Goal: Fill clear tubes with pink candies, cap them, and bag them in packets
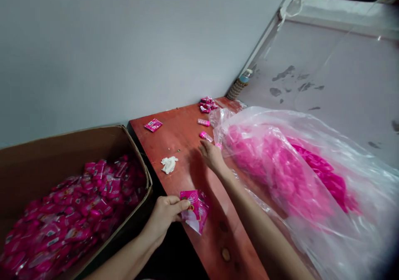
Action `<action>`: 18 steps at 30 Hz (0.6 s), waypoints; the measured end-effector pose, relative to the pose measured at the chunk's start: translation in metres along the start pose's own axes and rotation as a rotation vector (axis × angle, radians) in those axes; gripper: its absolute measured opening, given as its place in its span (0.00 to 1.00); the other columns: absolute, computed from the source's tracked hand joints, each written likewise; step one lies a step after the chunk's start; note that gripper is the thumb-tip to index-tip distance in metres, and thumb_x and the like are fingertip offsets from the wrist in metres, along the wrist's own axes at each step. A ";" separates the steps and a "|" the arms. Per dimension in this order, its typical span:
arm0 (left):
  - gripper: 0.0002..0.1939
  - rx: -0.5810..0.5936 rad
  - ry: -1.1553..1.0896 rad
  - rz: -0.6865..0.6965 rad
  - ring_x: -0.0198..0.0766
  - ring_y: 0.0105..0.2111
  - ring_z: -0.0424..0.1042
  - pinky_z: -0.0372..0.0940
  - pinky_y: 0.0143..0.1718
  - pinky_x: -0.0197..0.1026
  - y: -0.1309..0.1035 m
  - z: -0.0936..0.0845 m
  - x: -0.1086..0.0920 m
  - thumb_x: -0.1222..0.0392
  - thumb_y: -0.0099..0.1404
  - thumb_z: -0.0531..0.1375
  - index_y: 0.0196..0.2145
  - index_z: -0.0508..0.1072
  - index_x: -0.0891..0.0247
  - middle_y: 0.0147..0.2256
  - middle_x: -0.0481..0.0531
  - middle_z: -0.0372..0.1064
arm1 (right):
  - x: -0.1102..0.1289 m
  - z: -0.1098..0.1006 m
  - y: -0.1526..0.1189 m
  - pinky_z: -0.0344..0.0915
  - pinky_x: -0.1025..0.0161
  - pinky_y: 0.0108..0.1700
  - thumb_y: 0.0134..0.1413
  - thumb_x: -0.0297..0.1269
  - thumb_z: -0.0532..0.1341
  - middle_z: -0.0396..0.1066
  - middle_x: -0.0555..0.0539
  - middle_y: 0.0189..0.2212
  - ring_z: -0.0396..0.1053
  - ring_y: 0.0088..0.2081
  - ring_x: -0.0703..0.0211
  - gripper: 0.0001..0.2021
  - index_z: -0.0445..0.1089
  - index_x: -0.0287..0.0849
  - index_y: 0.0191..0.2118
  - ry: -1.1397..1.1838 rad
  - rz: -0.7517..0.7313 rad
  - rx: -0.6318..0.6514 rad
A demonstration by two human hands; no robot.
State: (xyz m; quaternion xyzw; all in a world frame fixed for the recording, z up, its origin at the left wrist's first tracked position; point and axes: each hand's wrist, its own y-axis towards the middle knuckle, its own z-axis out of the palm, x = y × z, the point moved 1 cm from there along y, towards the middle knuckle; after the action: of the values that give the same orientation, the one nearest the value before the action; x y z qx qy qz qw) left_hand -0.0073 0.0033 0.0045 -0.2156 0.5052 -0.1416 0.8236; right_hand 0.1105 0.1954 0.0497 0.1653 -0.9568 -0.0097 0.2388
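My left hand (170, 209) pinches a pink printed packet (195, 213) with a clear plastic part, above the near edge of the red-brown table (215, 201). Over the table my right hand (213, 156) reaches out, fingers stretched and seemingly holding nothing. Just beyond its fingertips lies a small clear tube with a pink cap (206, 136). A second small pink and clear tube (203, 122) rests farther back. Beside the right hand, a large clear plastic bag (264, 118) holds many bright pink items (274, 163), whose kind I cannot make out.
On the left stands a cardboard box (137, 159) with many pink packets (96, 188). A flat pink packet (153, 125), a crumpled white scrap (169, 164) and a pile of pink packets (207, 104) lie on the table. A bottle (240, 84) stands in the back corner by the walls.
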 end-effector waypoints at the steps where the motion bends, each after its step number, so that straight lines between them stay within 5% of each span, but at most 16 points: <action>1: 0.17 -0.008 -0.018 -0.010 0.34 0.21 0.68 0.64 0.26 0.36 0.000 -0.001 -0.002 0.53 0.48 0.66 0.21 0.71 0.72 0.21 0.53 0.69 | -0.003 0.002 0.020 0.57 0.64 0.44 0.57 0.33 0.50 0.69 0.40 0.42 0.66 0.44 0.54 0.13 0.65 0.38 0.45 -0.034 0.018 -0.004; 5: 0.17 -0.039 -0.132 -0.043 0.34 0.22 0.68 0.66 0.26 0.37 -0.001 -0.005 -0.013 0.53 0.46 0.67 0.22 0.71 0.73 0.22 0.55 0.70 | -0.021 0.009 0.070 0.56 0.61 0.44 0.56 0.31 0.50 0.68 0.32 0.40 0.64 0.45 0.49 0.12 0.66 0.30 0.42 -0.163 0.111 -0.003; 9: 0.17 -0.092 -0.275 -0.084 0.34 0.21 0.68 0.68 0.26 0.39 0.003 -0.008 -0.022 0.56 0.42 0.70 0.21 0.70 0.72 0.22 0.54 0.70 | -0.030 0.008 0.069 0.57 0.60 0.39 0.50 0.34 0.58 0.68 0.33 0.37 0.66 0.42 0.46 0.09 0.68 0.32 0.36 -0.204 0.134 0.037; 15: 0.09 -0.154 -0.563 -0.041 0.32 0.23 0.70 0.68 0.24 0.33 0.015 -0.007 -0.029 0.64 0.49 0.67 0.26 0.71 0.70 0.25 0.52 0.71 | -0.011 -0.004 -0.018 0.59 0.65 0.30 0.55 0.45 0.51 0.69 0.45 0.29 0.68 0.31 0.57 0.14 0.64 0.39 0.38 0.015 0.093 0.040; 18: 0.04 -0.185 -0.679 -0.041 0.35 0.26 0.72 0.70 0.29 0.37 0.019 -0.003 -0.029 0.67 0.54 0.63 0.29 0.70 0.69 0.27 0.52 0.72 | 0.011 -0.004 -0.087 0.59 0.68 0.23 0.55 0.49 0.51 0.66 0.50 0.24 0.64 0.22 0.62 0.15 0.61 0.41 0.37 0.727 0.131 0.091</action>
State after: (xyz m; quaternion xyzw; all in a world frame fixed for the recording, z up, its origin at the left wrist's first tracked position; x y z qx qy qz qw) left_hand -0.0225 0.0323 0.0164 -0.3342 0.2088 -0.0318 0.9185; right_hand 0.1297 0.1101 0.0498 0.1067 -0.8176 0.1075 0.5555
